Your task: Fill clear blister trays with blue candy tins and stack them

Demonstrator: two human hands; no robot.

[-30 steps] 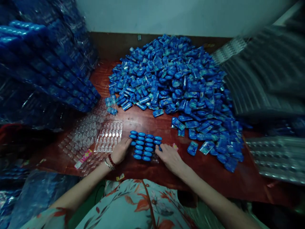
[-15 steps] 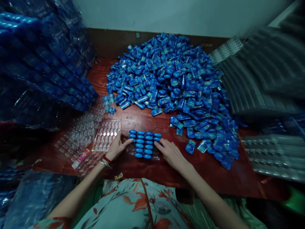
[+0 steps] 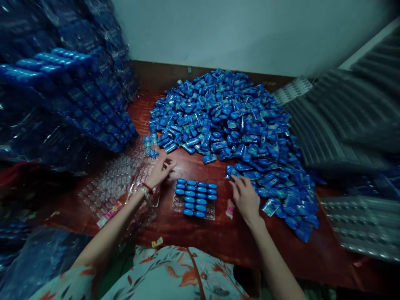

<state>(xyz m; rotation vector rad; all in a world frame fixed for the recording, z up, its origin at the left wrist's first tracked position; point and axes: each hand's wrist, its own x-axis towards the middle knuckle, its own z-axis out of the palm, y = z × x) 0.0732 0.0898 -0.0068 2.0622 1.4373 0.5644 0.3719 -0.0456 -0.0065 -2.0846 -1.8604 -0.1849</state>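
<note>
A clear plastic blister tray (image 3: 178, 207) lies in front of me, partly filled with glossy blue oval packets (image 3: 190, 193) set in rows. The two middle columns reach lower than the outer ones. My left hand (image 3: 160, 170) hovers up and left of this tray, fingers loosely curled and apart, with nothing visible in it. To the tray's right, my right hand (image 3: 246, 198) reaches to the near edge of a big pile of loose blue packets (image 3: 218, 116). Its fingers are apart, and the tips are at a packet there; whether they touch it I cannot tell.
Empty clear trays (image 3: 109, 175) spread over the table's left side, with a pink wrapper (image 3: 109, 213) on them. Another pink wrapper (image 3: 230, 208) lies near my right hand. Filled blue trays (image 3: 93, 104) stack high at left. Grey tray stacks (image 3: 337, 121) stand at right.
Both hands have left the sides of the blue packets in the tray. My left hand moved up and away; my right went right to the pile. The view has shifted slightly.
</note>
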